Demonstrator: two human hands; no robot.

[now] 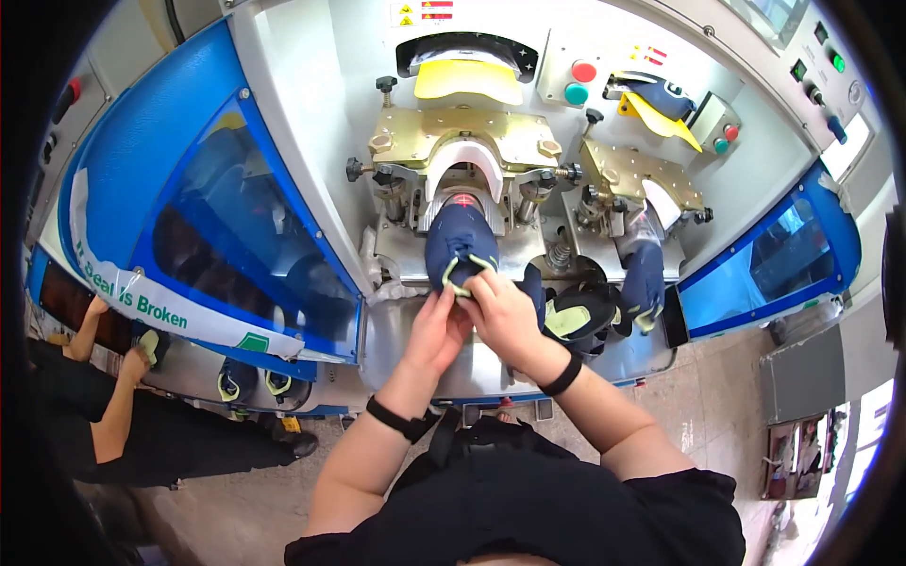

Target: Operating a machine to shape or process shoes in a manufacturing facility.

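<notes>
A navy shoe upper point(460, 243) with a lime-green collar edge lies toe-forward at the middle station of the machine. Its toe reaches under the white curved pad point(467, 162) of the brass-coloured clamp point(415, 137), and a red light mark falls on the toe end. With the fingers closed, my left hand point(436, 332) grips the collar on the near left. My right hand point(505, 316) pinches the collar beside it, its fingertips almost meeting the left ones. Both hands partly hide the heel end of the upper.
Another navy upper point(644, 281) sits at the right station. Between the stations, a dark round holder point(587, 316) carries lime-green-lined pieces. Blue windowed doors point(241, 212) flank the machine. A button box point(572, 80) is on the back wall. At left, a co-worker's hand point(137, 363) holds a shoe piece.
</notes>
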